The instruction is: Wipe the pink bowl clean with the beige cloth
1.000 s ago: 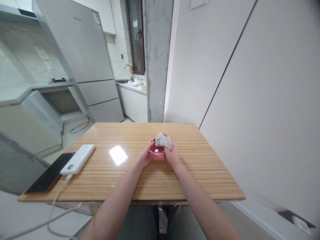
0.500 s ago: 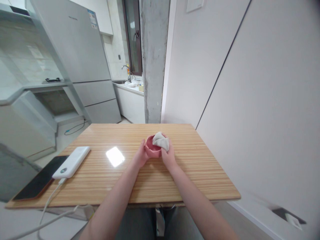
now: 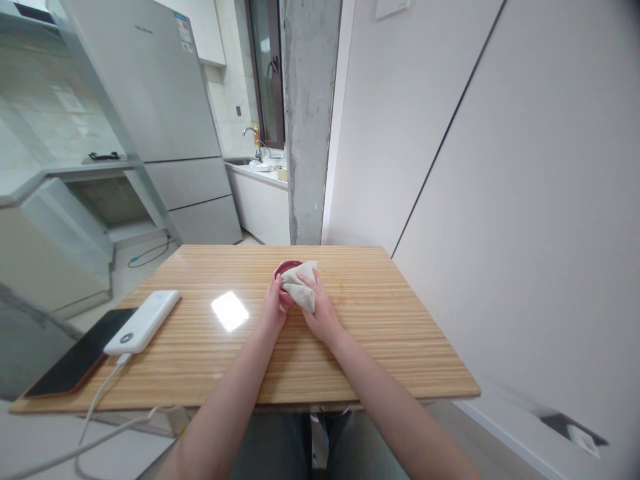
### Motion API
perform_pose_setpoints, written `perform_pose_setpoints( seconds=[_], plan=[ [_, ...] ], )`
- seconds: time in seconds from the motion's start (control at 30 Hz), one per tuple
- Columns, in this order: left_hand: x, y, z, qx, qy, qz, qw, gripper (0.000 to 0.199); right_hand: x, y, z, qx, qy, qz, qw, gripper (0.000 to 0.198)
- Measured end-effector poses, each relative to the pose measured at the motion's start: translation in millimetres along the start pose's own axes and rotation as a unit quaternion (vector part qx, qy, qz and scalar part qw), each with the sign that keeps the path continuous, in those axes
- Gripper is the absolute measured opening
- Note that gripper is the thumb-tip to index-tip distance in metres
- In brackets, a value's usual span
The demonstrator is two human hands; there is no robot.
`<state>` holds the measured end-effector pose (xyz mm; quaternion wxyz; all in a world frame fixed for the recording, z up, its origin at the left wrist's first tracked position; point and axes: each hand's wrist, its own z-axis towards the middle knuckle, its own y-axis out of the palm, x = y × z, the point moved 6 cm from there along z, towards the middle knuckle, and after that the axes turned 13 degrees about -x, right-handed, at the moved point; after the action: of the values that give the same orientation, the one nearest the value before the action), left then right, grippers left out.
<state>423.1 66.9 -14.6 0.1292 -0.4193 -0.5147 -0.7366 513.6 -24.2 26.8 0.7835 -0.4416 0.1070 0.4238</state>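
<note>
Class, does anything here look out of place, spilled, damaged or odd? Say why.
The bare concrete pillar behind the table stands out: its rough, patchy surface looks unfinished beside the smooth white wall. The bright patch looks like reflected light, not a spill. The grey cloth hides much of the pink bowl, so damage there can't be judged.

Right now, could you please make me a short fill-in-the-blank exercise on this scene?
1. The right hand holds a pale ____ against the bowl.
2. The left hand grips the bowl, which is coloured ____.
3. The white power bank lies on the person's ____ side.

Missing words: cloth; pink; left.
</note>
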Motion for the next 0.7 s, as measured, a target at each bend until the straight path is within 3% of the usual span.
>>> perform_pose_setpoints(
  seconds=[0.17, 0.27, 0.33, 0.43, 0.5, 0.53, 0.6, 0.63, 0.7],
  plan=[
    [-13.4, 23.0, -7.3, -0.107, -0.09, 0.003, 0.99, 0.045, 21.0, -19.4, -9.9, 0.11, 0.043, 0.018, 0.993, 0.045],
    [-26.1, 26.5, -10.8, -0.106, -0.145, 0.003, 0.984, 0.044, 31.5, -25.9, -14.6, 0.14, 0.071, 0.026, 0.987, 0.045],
    [-26.8, 20.1, -8.2, -0.071, -0.128, 0.002, 0.989, 0.042, 27.6, -23.1, -12.4, 0.115, 0.069, 0.011, 0.991, 0.046],
    [-18.4, 4.0, -0.9, -0.007, -0.062, -0.001, 0.998, 0.041, 11.3, -7.3, -3.8, 0.021, 0.035, 0.002, 0.999, 0.05],
    [-13.8, -5.8, 3.2, 0.022, -0.042, 0.004, 0.999, 0.043, 4.4, 2.7, 0.6, -0.022, 0.017, 0.04, 0.999, 0.048],
    [-12.1, -8.9, 4.8, 0.03, -0.035, 0.005, 0.999, 0.043, 6.0, 3.5, 1.6, -0.012, 0.027, 0.075, 0.997, 0.046],
    [-10.3, -10.0, 6.2, 0.024, -0.025, 0.005, 0.999, 0.044, 23.4, -5.6, -2.2, 0.092, 0.11, 0.16, 0.977, 0.042],
    [-10.9, -8.0, 5.8, 0.014, -0.029, 0.004, 0.999, 0.044, 36.9, -12.7, -8.6, 0.168, 0.174, 0.201, 0.949, 0.044],
    [-16.2, -0.9, 2.3, -0.01, -0.066, 0.007, 0.998, 0.044, 61.9, -24.8, -26.4, 0.306, 0.292, 0.26, 0.868, 0.05]
  ],
)
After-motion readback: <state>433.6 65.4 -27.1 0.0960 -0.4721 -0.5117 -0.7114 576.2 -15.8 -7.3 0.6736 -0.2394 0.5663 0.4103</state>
